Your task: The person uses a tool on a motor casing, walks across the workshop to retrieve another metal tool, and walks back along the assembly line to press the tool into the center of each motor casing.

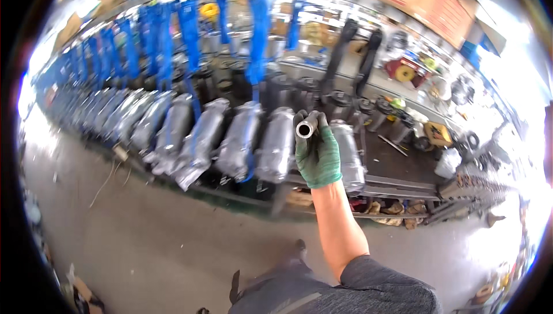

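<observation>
My right hand [320, 154], in a green work glove with dark fingertips, is stretched out ahead of me over the front edge of a workbench. Its fingers are closed round a short metal tube [305, 128], whose round hollow end points back at me. The tube's far end is hidden by the fingers. Close by on the left lies a grey cylinder in clear plastic wrap [276, 146], and another wrapped cylinder [349, 155] is partly behind my hand. My left hand is out of the picture.
Several wrapped cylinders [175, 124] line the bench's front edge toward the left. Blue straps [257, 32] and black straps [340, 55] hang above. At right are dark cylindrical parts [402, 127], a yellow box [438, 134] and a metal rod [393, 145]. A cardboard box [426, 0] sits up high.
</observation>
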